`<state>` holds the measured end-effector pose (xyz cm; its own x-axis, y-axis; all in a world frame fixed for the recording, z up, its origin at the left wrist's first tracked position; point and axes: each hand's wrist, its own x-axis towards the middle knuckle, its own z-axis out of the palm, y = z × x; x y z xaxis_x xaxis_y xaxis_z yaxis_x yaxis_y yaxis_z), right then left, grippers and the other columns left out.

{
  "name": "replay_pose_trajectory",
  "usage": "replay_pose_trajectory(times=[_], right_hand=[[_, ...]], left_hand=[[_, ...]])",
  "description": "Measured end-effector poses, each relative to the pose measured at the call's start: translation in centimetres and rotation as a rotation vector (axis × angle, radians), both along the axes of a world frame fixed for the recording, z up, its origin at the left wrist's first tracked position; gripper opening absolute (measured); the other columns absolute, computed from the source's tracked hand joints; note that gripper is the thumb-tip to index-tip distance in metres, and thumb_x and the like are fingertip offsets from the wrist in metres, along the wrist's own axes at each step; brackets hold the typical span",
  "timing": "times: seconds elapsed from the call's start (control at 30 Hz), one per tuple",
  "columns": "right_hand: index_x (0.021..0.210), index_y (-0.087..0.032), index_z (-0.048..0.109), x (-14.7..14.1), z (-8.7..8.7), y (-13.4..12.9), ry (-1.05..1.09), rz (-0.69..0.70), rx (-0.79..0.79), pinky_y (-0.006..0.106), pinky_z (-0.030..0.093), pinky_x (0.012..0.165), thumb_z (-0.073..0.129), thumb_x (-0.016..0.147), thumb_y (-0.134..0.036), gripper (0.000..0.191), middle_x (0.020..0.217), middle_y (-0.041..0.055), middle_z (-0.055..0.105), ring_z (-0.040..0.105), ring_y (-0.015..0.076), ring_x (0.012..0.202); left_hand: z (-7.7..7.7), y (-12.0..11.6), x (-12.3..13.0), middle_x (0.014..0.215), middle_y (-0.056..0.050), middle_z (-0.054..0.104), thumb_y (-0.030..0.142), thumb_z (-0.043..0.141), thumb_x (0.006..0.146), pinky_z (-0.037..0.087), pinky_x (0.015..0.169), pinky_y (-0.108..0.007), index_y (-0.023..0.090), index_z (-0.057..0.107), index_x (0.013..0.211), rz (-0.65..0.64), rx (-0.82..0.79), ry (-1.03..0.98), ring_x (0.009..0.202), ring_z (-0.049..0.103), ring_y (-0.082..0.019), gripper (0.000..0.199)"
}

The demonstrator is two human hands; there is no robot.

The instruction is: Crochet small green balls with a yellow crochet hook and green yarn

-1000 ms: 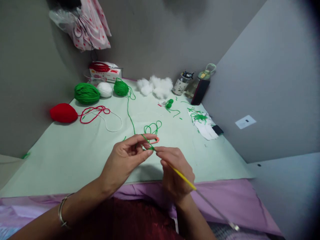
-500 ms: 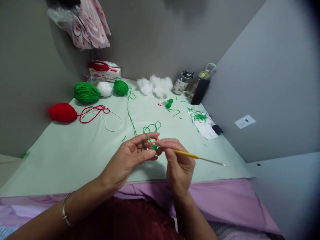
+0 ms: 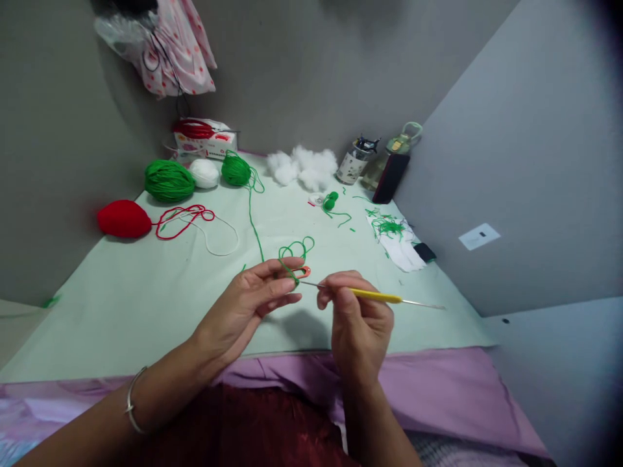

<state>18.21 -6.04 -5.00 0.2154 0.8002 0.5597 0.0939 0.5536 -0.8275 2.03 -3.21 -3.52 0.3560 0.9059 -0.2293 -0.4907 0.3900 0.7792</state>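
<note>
My left hand point(image 3: 256, 295) pinches a small green crochet piece point(image 3: 296, 281) between thumb and fingers, most of it hidden behind them. Beside it an orange stitch marker point(image 3: 304, 271) sticks out past the fingertips. Green yarn point(image 3: 288, 250) loops over my index finger and trails back over the table toward the small green ball point(image 3: 236, 170). In my right hand point(image 3: 363, 318) is a crochet hook point(image 3: 374, 296) with a yellow handle, gripped like a pencil. Its thin metal tip reaches left to the green piece at my left thumb.
A red yarn ball point(image 3: 125, 218), a larger green ball point(image 3: 169, 181) and a white ball point(image 3: 204, 174) lie at the left. White stuffing point(image 3: 311, 168), a jar of tools point(image 3: 351, 167) and a bottle point(image 3: 400, 143) stand along the back. Green scraps point(image 3: 389, 226) lie on white paper.
My right hand has drawn a little to the right with the hook, away from my left hand. The green piece has turned and is more covered by my left fingers.
</note>
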Motion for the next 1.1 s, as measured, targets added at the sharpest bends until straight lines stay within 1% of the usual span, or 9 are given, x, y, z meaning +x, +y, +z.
replay_pose_trajectory(times=[0.13, 0.23, 0.4, 0.5, 0.63, 0.73, 0.8, 0.9, 1.1], right_hand=[[0.102, -0.028, 0.081, -0.4, -0.2, 0.2, -0.014, 0.062, -0.009, 0.033, 0.058, 0.069, 0.065, 0.1, -0.02, 0.017, 0.096, 0.004, 0.077, 0.069, 0.0165, 0.08], [0.104, -0.029, 0.081, -0.5, -0.2, 0.2, 0.024, 0.076, -0.014, 0.031, 0.058, 0.068, 0.065, 0.1, -0.017, 0.021, 0.096, 0.0023, 0.077, 0.067, 0.0136, 0.074], [0.102, -0.028, 0.081, -0.3, 0.2, 0.3, 0.014, 0.083, -0.05, 0.031, 0.059, 0.066, 0.064, 0.099, -0.018, 0.02, 0.093, 0.0019, 0.078, 0.067, 0.0131, 0.071], [0.101, -0.027, 0.081, -0.2, 0.0, 0.3, 0.013, 0.084, -0.07, 0.033, 0.06, 0.068, 0.065, 0.099, -0.021, 0.017, 0.093, 0.0027, 0.079, 0.068, 0.014, 0.071], [0.101, -0.025, 0.08, 0.0, -0.5, 0.4, 0.155, 0.144, -0.125, 0.031, 0.06, 0.069, 0.065, 0.1, -0.025, 0.015, 0.095, 0.0038, 0.08, 0.07, 0.0135, 0.071], [0.099, -0.024, 0.079, 0.0, -0.5, 0.4, 0.294, 0.231, -0.157, 0.028, 0.061, 0.067, 0.064, 0.102, -0.029, 0.016, 0.094, 0.0028, 0.081, 0.072, 0.0122, 0.07], [0.098, -0.024, 0.078, 0.0, -0.4, 0.4, 0.326, 0.257, -0.168, 0.026, 0.061, 0.067, 0.062, 0.103, -0.03, 0.017, 0.092, 0.0019, 0.081, 0.072, 0.0115, 0.069], [0.1, -0.025, 0.076, 0.1, -0.2, 0.0, 0.257, 0.225, -0.153, 0.027, 0.062, 0.069, 0.059, 0.105, -0.028, 0.019, 0.094, 0.0016, 0.081, 0.074, 0.0118, 0.072], [0.113, -0.025, 0.074, 0.4, 0.1, -0.9, -0.113, 0.086, 0.02, 0.032, 0.061, 0.075, 0.053, 0.105, -0.014, 0.025, 0.101, 0.0032, 0.078, 0.072, 0.014, 0.08]], left_hand=[[-0.4, -0.4, 0.1, 0.1, -0.003, 0.081, 0.026, 0.087, 0.082, 0.05, 0.095, -0.03, 0.026, 0.085, 0.109, 0.009, 0.142, 0.099, 0.097, 0.068, -0.019, 0.027], [-0.6, -0.4, 0.0, 0.106, -0.003, 0.082, 0.027, 0.086, 0.085, 0.047, 0.099, -0.03, 0.028, 0.085, 0.108, 0.021, 0.157, 0.112, 0.106, 0.067, -0.019, 0.022], [-0.5, -0.5, -0.3, 0.105, -0.003, 0.081, 0.026, 0.087, 0.084, 0.048, 0.097, -0.03, 0.028, 0.083, 0.113, 0.001, 0.162, 0.097, 0.101, 0.068, -0.018, 0.029], [-0.3, -0.5, -0.3, 0.103, -0.003, 0.08, 0.026, 0.085, 0.085, 0.048, 0.095, -0.029, 0.029, 0.083, 0.112, -0.004, 0.164, 0.097, 0.098, 0.068, -0.018, 0.027], [-0.2, -0.4, -0.4, 0.096, -0.001, 0.075, 0.025, 0.085, 0.083, 0.047, 0.086, -0.027, 0.028, 0.085, 0.108, 0.01, 0.159, 0.149, 0.091, 0.063, -0.016, 0.025], [-0.3, -0.4, -0.5, 0.095, -0.001, 0.073, 0.024, 0.083, 0.083, 0.045, 0.084, -0.028, 0.029, 0.086, 0.107, 0.017, 0.159, 0.178, 0.09, 0.061, -0.016, 0.025], [-0.4, -0.5, -0.6, 0.097, -0.001, 0.074, 0.025, 0.081, 0.084, 0.044, 0.086, -0.029, 0.029, 0.085, 0.108, 0.002, 0.16, 0.177, 0.091, 0.061, -0.017, 0.025], [-0.6, -0.5, -0.6, 0.102, -0.002, 0.076, 0.025, 0.08, 0.085, 0.044, 0.089, -0.03, 0.03, 0.085, 0.11, -0.001, 0.178, 0.184, 0.095, 0.062, -0.018, 0.026], [-0.9, -0.7, -0.9, 0.11, -0.003, 0.078, 0.025, 0.078, 0.091, 0.047, 0.096, -0.032, 0.032, 0.084, 0.113, 0.027, 0.283, 0.249, 0.105, 0.065, -0.02, 0.024]])
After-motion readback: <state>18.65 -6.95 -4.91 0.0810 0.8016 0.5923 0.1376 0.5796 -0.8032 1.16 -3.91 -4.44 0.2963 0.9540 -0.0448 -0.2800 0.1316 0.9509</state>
